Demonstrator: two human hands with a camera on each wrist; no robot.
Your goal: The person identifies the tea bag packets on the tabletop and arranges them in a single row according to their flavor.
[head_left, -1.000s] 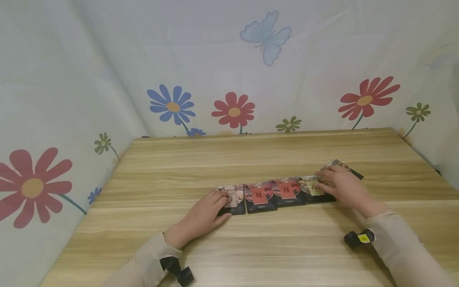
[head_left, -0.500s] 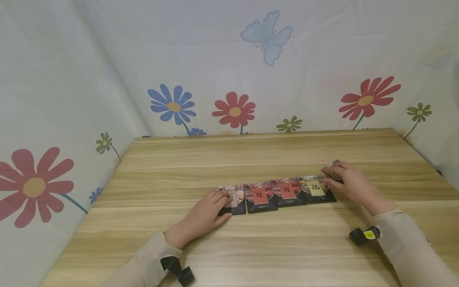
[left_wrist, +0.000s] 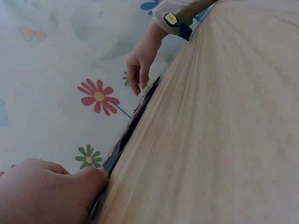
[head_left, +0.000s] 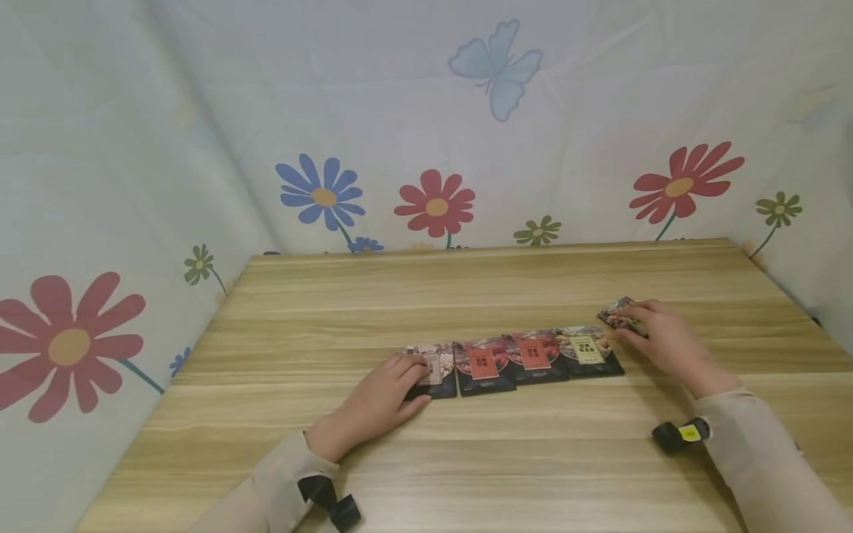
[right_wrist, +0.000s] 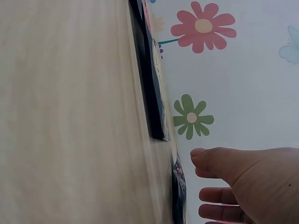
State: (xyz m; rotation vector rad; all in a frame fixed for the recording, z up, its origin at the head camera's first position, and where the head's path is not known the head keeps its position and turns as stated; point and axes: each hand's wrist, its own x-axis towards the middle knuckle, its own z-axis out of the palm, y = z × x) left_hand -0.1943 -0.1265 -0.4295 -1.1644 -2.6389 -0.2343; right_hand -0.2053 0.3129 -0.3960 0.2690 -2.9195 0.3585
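Note:
In the head view, four dark-based pouches lie in a slightly slanting row on the wooden table [head_left: 506, 451]. My left hand [head_left: 373, 396] rests on the pale-labelled pouch [head_left: 440, 366] at the left end, its thumb along the near edge. Two red-labelled pouches [head_left: 483, 364] come after it, then a yellow-green-labelled pouch [head_left: 588, 352]. My right hand [head_left: 669, 346] is over a separate tilted pouch [head_left: 616, 309] behind the row's right end, hiding most of it. The right wrist view shows the right hand's fingers [right_wrist: 219, 195] apart, gripping nothing.
A white cloth backdrop [head_left: 373, 96] printed with flowers and a butterfly surrounds the table's back and sides. Black wrist cameras [head_left: 676, 437] sit at both beige sleeves [head_left: 753, 444].
My right hand has shifted right, off the yellow-green-labelled pouch, uncovering it and covering more of the tilted pouch. The left hand and the row have stayed put.

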